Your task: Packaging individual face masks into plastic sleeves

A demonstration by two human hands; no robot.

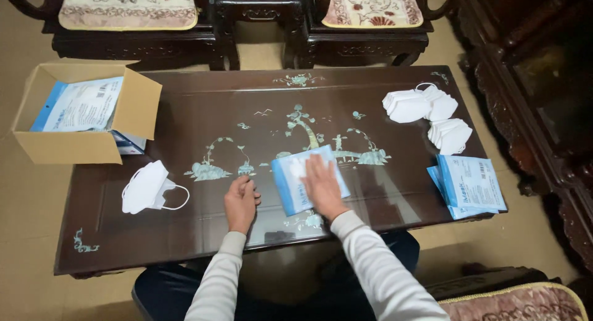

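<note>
A flat blue-and-white packet (290, 184) lies on the dark inlaid table (204, 111) in front of me. My right hand (322, 186) presses flat on top of it, fingers spread. My left hand (241, 202) rests on the table just left of the packet, fingers curled, holding nothing. A white folded face mask (147, 186) with ear loops lies on the table further left, apart from both hands.
An open cardboard box (58, 145) holding blue-and-white packets overhangs the table's left end. Two piles of white masks (411, 105) (451, 135) sit at the far right, with a stack of packets (469, 184) nearer. Dark carved chairs (364, 30) stand behind.
</note>
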